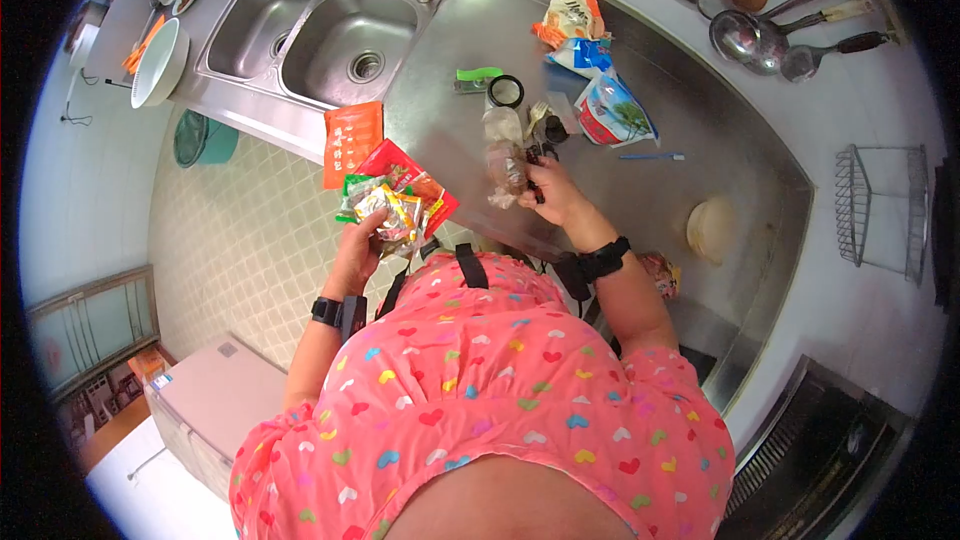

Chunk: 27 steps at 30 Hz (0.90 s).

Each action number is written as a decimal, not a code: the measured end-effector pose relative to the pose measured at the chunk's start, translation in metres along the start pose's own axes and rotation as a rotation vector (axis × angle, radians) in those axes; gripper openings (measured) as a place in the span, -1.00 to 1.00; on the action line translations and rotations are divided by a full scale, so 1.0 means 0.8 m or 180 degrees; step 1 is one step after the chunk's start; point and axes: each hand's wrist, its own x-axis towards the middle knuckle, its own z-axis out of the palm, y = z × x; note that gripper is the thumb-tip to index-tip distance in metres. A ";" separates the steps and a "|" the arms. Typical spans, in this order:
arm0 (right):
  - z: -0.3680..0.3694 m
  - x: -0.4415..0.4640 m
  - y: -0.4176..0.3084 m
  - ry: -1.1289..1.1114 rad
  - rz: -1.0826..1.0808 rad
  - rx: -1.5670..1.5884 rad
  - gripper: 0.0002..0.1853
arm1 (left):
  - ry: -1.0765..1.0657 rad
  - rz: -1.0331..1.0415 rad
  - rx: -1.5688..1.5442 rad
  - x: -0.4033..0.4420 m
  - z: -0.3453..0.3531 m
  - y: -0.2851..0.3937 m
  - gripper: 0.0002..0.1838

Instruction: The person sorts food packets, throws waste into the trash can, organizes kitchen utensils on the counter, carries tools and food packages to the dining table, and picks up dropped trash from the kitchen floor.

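My left hand (362, 252) is closed around a bunch of seasoning packets (396, 218), silver, yellow and green, with a red packet (425, 185) among them. Just behind these, an orange packet (353, 143) lies at the counter's front edge. My right hand (556, 194) is at the counter with its fingers curled at a brown item in a clear plastic bag (507, 168) and a small dark item; which of them it grips is hard to make out. Beyond the bag are a jar with a black rim (506, 92) and a green-handled tool (479, 74).
A double sink (350, 40) is at the back left, a white basin (160, 63) farther left. Bags (615, 110), a blue pen-like item (652, 157) and a round pale object (710, 230) are on the right counter (740, 180). Ladles (750, 40) hang on the wall.
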 end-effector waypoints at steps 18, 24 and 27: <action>0.046 -0.020 -0.008 0.0392 -0.0806 -0.1214 -0.83 | -0.0052 0.0033 0.0027 -0.007 0.006 0.008 -0.63; 0.030 -0.005 0.004 0.1057 -0.1574 -0.3222 -0.73 | -0.0011 0.0037 0.0056 -0.001 -0.002 0.002 -0.62; 0.032 -0.017 0.004 0.1561 -0.1337 -0.4876 -0.69 | 0.0004 0.0052 0.0053 0.001 -0.004 0.001 -0.60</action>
